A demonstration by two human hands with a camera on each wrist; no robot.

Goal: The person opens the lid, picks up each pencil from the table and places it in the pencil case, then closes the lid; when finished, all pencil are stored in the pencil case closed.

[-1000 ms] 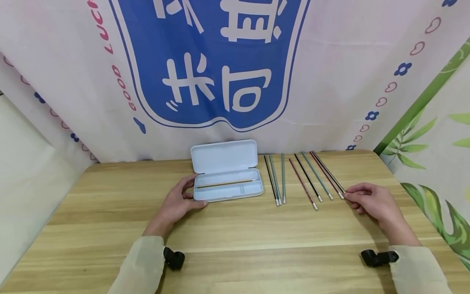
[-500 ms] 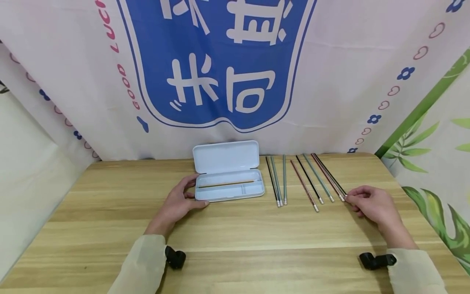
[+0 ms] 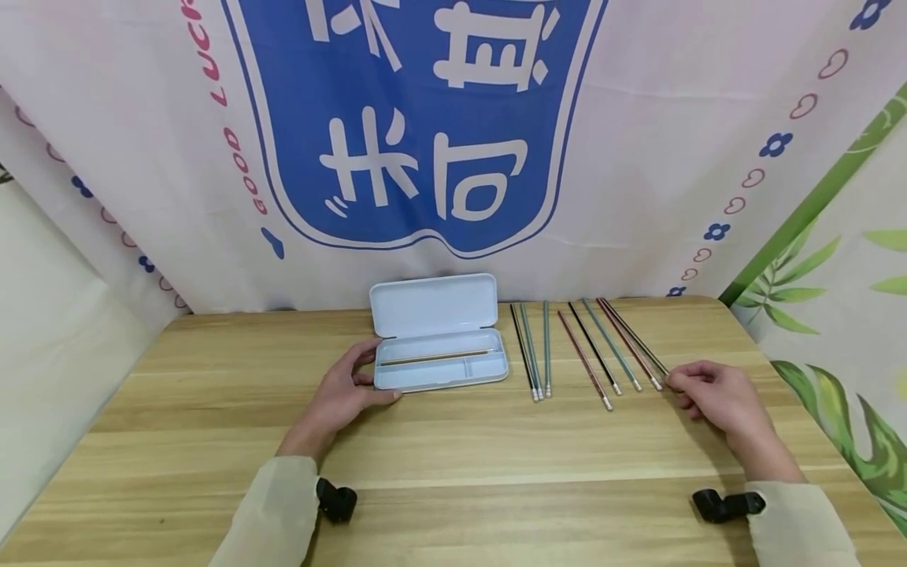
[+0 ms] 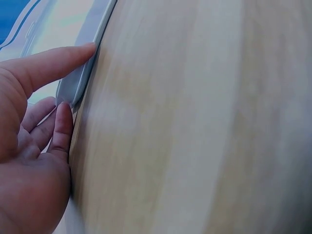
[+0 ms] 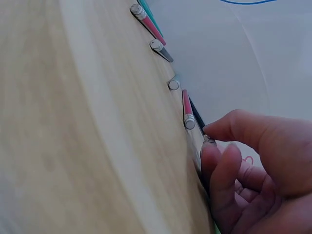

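Bearings from mid-tabletop [image 3: 496,457], head view. Bare wood runs from 6 o'clock, between the sleeves, up to the pencil case [image 3: 423,372] at 12. Left hand [image 3: 346,392], at 10, blocks the case's end; its thumb covers the near corner. Raised lid [image 3: 434,305] and curtain [image 3: 616,236] close the far side. Slim gap at 1 between case and three pencils [image 3: 546,346]; next gap, before the red pencil [image 3: 583,358], widens toward 6. Right hand [image 3: 719,394], toward 3, pinching a dark pencil [image 3: 638,337], bars the row's end.
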